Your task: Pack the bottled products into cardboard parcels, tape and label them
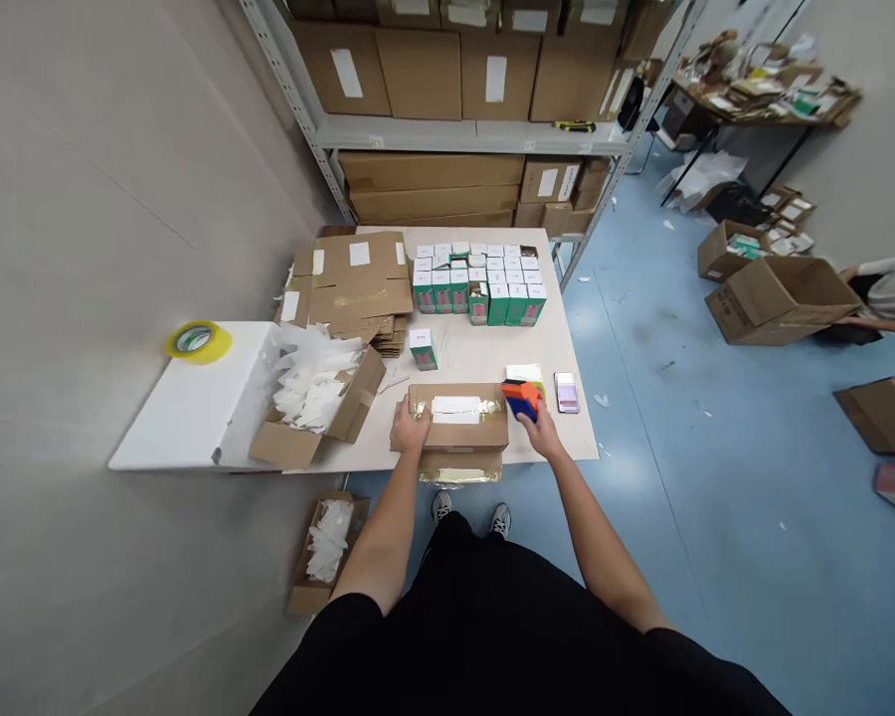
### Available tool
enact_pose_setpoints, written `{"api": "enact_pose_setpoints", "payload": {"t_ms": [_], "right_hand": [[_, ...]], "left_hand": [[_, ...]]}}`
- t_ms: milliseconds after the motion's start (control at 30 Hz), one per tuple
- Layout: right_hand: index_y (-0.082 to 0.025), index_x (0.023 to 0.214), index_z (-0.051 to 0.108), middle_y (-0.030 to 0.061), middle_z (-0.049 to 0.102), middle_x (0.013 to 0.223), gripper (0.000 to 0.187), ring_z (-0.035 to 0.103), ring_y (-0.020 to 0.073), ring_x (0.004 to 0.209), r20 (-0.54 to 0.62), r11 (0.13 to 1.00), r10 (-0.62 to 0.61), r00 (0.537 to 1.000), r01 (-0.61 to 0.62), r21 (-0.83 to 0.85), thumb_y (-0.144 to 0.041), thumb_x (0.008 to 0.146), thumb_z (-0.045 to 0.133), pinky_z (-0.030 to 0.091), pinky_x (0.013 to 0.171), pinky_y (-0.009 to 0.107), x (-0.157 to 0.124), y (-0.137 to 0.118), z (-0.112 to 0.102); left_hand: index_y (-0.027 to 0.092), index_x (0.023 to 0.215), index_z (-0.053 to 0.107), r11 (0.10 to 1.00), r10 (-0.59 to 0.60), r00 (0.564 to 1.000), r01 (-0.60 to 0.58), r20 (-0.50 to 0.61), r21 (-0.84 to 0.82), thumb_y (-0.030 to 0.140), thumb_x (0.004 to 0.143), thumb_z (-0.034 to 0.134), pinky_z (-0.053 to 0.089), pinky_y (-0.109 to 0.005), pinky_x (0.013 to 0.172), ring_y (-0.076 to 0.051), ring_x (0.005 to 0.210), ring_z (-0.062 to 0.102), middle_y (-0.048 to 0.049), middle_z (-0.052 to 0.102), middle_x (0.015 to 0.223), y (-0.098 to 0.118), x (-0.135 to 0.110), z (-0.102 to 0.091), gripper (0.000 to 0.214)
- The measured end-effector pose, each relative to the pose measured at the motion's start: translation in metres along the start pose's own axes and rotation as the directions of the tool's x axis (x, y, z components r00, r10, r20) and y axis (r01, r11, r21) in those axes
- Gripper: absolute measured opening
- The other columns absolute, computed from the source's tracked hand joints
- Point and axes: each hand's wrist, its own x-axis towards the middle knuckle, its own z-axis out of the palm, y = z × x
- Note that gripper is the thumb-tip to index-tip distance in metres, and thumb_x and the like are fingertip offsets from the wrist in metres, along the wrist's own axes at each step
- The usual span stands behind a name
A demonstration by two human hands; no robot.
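A long brown cardboard box (466, 432) lies at the table's front edge, with a white label and clear tape on its top. A flap (447, 465) with tape on it sticks out toward me below the box. My left hand (410, 428) grips the box's left end, thumb over the top edge. In my right hand (540, 430) is an orange and blue tape dispenser (522, 396), held at the box's right end. Whether tape runs from the dispenser to the box is too small to tell. Just behind it lies a white pad (523, 373).
Green and white small boxes (479, 283) stand in rows at the back; one (423, 349) stands apart. Flattened cardboard (358, 283) is stacked left, near a carton of white packing paper (317, 383). A phone (567, 392) lies right. Yellow tape (200, 342) rests far left. Shelving (462, 134) stands behind.
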Motion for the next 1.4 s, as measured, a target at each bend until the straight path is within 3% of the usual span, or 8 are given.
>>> {"api": "enact_pose_setpoints", "payload": {"t_ms": [133, 267, 467, 633, 867, 1033, 1133, 1400], "right_hand": [[-0.023, 0.152, 0.046, 0.0159, 0.058, 0.147, 0.066, 0.057, 0.0333, 0.133, 0.110, 0.972, -0.066, 0.992, 0.039, 0.233, -0.049, 0.095, 0.066, 0.046, 0.115, 0.050, 0.007, -0.047, 0.062], [-0.024, 0.145, 0.054, 0.0136, 0.065, 0.136, 0.063, 0.059, 0.0324, 0.129, 0.187, 0.970, -0.077, 0.979, 0.030, 0.241, -0.047, 0.090, 0.071, 0.048, 0.111, 0.049, 0.012, -0.062, 0.100], [-0.025, 0.131, 0.060, 0.0088, 0.070, 0.122, 0.056, 0.066, 0.0305, 0.109, 0.248, 0.976, 0.050, 0.967, -0.100, 0.195, -0.048, 0.082, 0.075, 0.054, 0.101, 0.050, 0.012, -0.058, 0.113], [-0.025, 0.121, 0.064, 0.0099, 0.070, 0.120, 0.046, 0.066, 0.0309, 0.107, 0.240, 0.972, 0.009, 0.971, -0.065, 0.226, -0.044, 0.081, 0.077, 0.053, 0.100, 0.050, 0.008, -0.062, 0.116], [-0.023, 0.116, 0.065, 0.0080, 0.070, 0.115, 0.046, 0.066, 0.0284, 0.107, 0.247, 0.945, 0.001, 0.969, -0.082, 0.318, -0.042, 0.077, 0.080, 0.053, 0.102, 0.048, -0.003, -0.067, 0.121], [-0.023, 0.111, 0.066, 0.0071, 0.072, 0.109, 0.044, 0.067, 0.0280, 0.103, 0.246, 0.936, 0.001, 0.969, -0.087, 0.342, -0.043, 0.075, 0.081, 0.054, 0.100, 0.047, -0.009, -0.071, 0.126], [-0.024, 0.107, 0.067, 0.0056, 0.072, 0.105, 0.039, 0.067, 0.0279, 0.101, 0.255, 0.944, -0.015, 0.967, -0.071, 0.323, -0.044, 0.076, 0.078, 0.054, 0.098, 0.048, -0.009, -0.071, 0.127], [-0.024, 0.093, 0.066, 0.0056, 0.070, 0.099, 0.017, 0.063, 0.0265, 0.095, 0.226, 0.972, -0.119, 0.967, 0.067, 0.224, -0.034, 0.080, 0.068, 0.052, 0.091, 0.042, -0.013, -0.085, 0.114]], "left_hand": [[0.027, 0.164, 0.042, 0.999, 0.045, 0.999, -0.045, 0.003, -0.028, 0.056, 0.097, 0.058, 0.048, -0.045, 0.109, -0.035, 0.129, 0.063, -0.0154, 0.064, 0.145, -0.004, 0.000, 0.001, 0.074], [0.024, 0.165, 0.039, 0.992, 0.096, 0.995, -0.093, 0.031, -0.082, 0.052, 0.098, 0.056, 0.047, -0.043, 0.112, -0.034, 0.138, 0.057, -0.0158, 0.058, 0.153, -0.014, 0.003, 0.003, 0.075], [0.015, 0.162, 0.041, 0.965, 0.160, 0.987, -0.164, -0.033, -0.203, 0.039, 0.095, 0.059, 0.038, -0.046, 0.122, -0.035, 0.149, 0.045, -0.0197, 0.047, 0.162, -0.021, 0.009, -0.014, 0.074], [0.019, 0.123, 0.074, 0.880, 0.262, 0.963, -0.211, 0.063, -0.426, 0.038, 0.097, 0.050, 0.052, -0.037, 0.105, -0.027, 0.117, 0.068, -0.0131, 0.074, 0.127, 0.001, 0.025, -0.043, 0.040], [0.016, 0.073, 0.075, 0.891, 0.368, 0.740, -0.107, 0.563, -0.442, 0.063, 0.088, 0.064, 0.053, -0.029, 0.071, -0.021, 0.074, 0.068, -0.0072, 0.073, 0.072, 0.052, 0.043, -0.060, 0.050], [0.017, 0.080, 0.077, 0.896, 0.401, 0.744, -0.199, 0.534, -0.396, 0.053, 0.083, 0.070, 0.054, -0.029, 0.069, -0.021, 0.074, 0.068, -0.0040, 0.074, 0.073, 0.073, 0.044, -0.053, 0.036], [0.018, 0.093, 0.080, 0.857, 0.498, 0.697, -0.302, 0.517, -0.418, 0.037, 0.082, 0.067, 0.057, -0.030, 0.082, -0.022, 0.091, 0.072, -0.0060, 0.080, 0.094, 0.084, 0.046, -0.049, 0.026], [0.020, 0.107, 0.083, 0.685, 0.711, 0.344, -0.533, 0.613, -0.496, 0.017, 0.074, 0.056, 0.054, -0.030, 0.101, -0.025, 0.118, 0.070, -0.0056, 0.078, 0.125, 0.109, 0.055, -0.071, 0.043]]}}
